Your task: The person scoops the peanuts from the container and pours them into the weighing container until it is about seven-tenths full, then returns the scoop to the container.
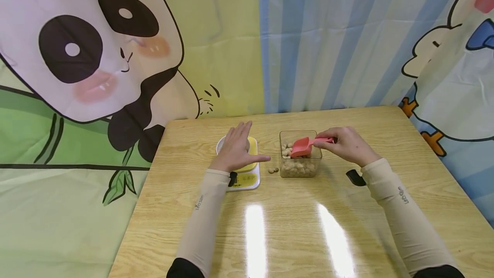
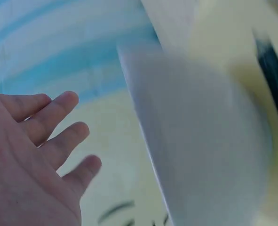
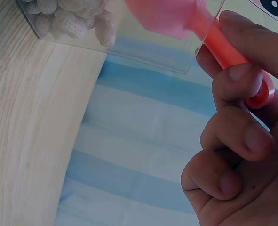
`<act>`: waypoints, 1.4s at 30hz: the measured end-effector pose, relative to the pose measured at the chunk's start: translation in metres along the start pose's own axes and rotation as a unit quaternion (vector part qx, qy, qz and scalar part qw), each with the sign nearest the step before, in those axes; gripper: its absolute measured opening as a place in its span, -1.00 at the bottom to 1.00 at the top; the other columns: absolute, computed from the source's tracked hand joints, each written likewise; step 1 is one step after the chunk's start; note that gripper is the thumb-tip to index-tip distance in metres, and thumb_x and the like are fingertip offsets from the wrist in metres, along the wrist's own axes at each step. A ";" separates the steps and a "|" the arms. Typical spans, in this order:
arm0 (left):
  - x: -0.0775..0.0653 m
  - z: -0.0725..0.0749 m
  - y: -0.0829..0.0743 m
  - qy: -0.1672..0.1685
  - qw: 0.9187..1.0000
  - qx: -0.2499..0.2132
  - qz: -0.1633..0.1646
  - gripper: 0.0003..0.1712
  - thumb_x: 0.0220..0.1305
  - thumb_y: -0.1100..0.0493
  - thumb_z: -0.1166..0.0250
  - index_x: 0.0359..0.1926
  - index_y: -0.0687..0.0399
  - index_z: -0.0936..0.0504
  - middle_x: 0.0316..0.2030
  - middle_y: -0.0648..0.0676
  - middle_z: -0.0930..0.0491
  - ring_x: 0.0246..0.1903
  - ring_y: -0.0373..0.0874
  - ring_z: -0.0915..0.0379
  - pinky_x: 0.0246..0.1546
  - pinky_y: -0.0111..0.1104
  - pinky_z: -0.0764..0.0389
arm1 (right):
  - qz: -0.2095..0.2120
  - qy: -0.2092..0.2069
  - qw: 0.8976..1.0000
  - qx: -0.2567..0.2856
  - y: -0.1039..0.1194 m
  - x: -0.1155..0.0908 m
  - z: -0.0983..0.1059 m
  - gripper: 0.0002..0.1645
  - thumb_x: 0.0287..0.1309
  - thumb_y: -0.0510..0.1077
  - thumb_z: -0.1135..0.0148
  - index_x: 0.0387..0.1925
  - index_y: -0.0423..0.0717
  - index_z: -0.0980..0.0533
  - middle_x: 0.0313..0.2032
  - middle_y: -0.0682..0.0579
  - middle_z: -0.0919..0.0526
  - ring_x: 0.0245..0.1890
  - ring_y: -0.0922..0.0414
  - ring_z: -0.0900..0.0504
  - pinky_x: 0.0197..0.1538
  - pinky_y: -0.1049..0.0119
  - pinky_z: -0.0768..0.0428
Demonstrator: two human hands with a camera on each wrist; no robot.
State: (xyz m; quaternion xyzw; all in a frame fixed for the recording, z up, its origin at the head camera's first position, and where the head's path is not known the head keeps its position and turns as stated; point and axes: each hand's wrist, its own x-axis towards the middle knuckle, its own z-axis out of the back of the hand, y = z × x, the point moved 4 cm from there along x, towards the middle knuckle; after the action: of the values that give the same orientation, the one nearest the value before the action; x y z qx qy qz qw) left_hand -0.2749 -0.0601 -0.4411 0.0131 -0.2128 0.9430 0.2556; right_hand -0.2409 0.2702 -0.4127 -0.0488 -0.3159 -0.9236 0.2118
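My right hand (image 1: 350, 146) grips the handle of a pink-red scoop (image 1: 301, 147), its fingers curled round it in the right wrist view. The scoop's head sits inside the upper part of a clear plastic container (image 1: 320, 158), over unshelled peanuts (image 1: 296, 168). With fingers straight and thumb stretched to the side, my left hand (image 1: 233, 150) hovers over a white bowl (image 1: 220, 145) on a yellow-and-white kitchen scale (image 1: 251, 180). The left wrist view shows those fingers (image 2: 66, 139) apart from the bowl's side. The hand hides much of bowl and scale in the head view.
A few loose peanuts (image 1: 273, 170) lie on the wooden table (image 1: 285, 231) between scale and container. Behind the table's back edge hangs a printed cloth (image 1: 227, 46) with a panda and blue stripes. A dark strap end (image 1: 356, 178) sticks out by the right wrist.
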 end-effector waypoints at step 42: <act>0.036 -0.060 -0.042 0.042 0.989 -0.138 -0.037 0.28 -0.15 -0.69 -0.32 0.52 -0.23 -0.18 0.32 -0.16 -0.37 0.36 -0.09 -0.25 0.30 -0.08 -0.42 | -0.003 -0.015 1.000 0.018 0.009 0.008 -0.021 -0.74 0.29 0.04 -0.38 -0.10 0.01 -0.72 -0.40 0.02 -0.70 -0.58 0.14 -0.48 -0.50 0.24 -0.51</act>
State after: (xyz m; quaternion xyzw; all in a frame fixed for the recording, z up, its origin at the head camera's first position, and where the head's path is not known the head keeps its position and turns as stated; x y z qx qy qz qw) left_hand -0.2810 0.0140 -0.4741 -0.0543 -0.3288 0.8943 0.2986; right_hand -0.2439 0.2481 -0.4226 -0.0576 -0.3361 -0.9174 0.2050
